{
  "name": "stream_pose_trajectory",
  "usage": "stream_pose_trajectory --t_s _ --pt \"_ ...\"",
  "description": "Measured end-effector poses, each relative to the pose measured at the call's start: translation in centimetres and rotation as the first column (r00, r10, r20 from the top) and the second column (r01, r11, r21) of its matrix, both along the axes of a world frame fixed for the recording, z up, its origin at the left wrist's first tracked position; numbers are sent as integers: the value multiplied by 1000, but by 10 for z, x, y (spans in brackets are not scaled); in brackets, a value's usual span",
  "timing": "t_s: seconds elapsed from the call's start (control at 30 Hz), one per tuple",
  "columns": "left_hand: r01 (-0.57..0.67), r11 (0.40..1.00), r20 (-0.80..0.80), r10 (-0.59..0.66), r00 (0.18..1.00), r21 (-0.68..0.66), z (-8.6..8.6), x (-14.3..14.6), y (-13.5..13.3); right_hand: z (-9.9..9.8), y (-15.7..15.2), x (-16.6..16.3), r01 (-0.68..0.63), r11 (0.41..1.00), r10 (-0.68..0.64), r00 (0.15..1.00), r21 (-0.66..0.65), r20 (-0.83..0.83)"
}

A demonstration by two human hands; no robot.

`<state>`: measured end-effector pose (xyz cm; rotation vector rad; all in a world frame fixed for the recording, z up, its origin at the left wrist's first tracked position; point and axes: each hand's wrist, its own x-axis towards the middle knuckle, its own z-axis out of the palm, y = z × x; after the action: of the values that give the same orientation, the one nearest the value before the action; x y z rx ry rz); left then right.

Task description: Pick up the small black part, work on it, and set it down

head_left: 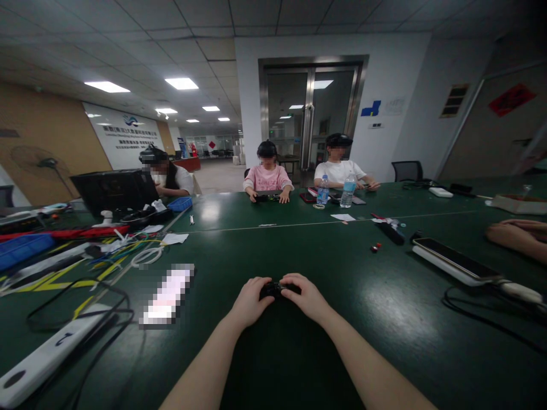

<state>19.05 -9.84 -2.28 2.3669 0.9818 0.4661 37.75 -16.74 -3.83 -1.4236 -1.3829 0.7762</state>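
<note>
In the middle of the green table (pixel 273 250), a small black object (pixel 277 290) lies between my two hands at the tabletop. Its kind is too dark and covered to make out. My left hand (pixel 251 302) grips its left end, thumb in front and fingers curled behind. From the other side, my right hand (pixel 306 297) closes on the right end in the same way. The fingers of both hands hide much of the object.
A phone-like thing with a blurred bright screen (pixel 168 296) and a white bar marked 2 (pixel 55 353) lie left, among cables. To the right, a phone (pixel 455 259) rests on a white block. Water bottles (pixel 348 191) stand across the table, where several people sit.
</note>
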Motion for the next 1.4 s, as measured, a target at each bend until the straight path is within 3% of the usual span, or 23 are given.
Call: stream_pose_trajectory --t_s 0.47,0.7,0.9,1.4 --pt "-1 1000 -14 1 1000 23 -1 1 1 -2 0 -4 -14 1000 13 996 0 83" --pt "-14 1000 -24 14 1000 10 0 0 0 -4 6 10 9 999 -15 989 -41 -150" --pt "-28 998 -27 26 999 -62 2 -1 -1 -8 8 23 105 991 -130 879 -81 -460" --pt "-13 1000 -41 12 999 -14 4 2 -1 -13 10 27 115 989 -146 832 -92 -535"
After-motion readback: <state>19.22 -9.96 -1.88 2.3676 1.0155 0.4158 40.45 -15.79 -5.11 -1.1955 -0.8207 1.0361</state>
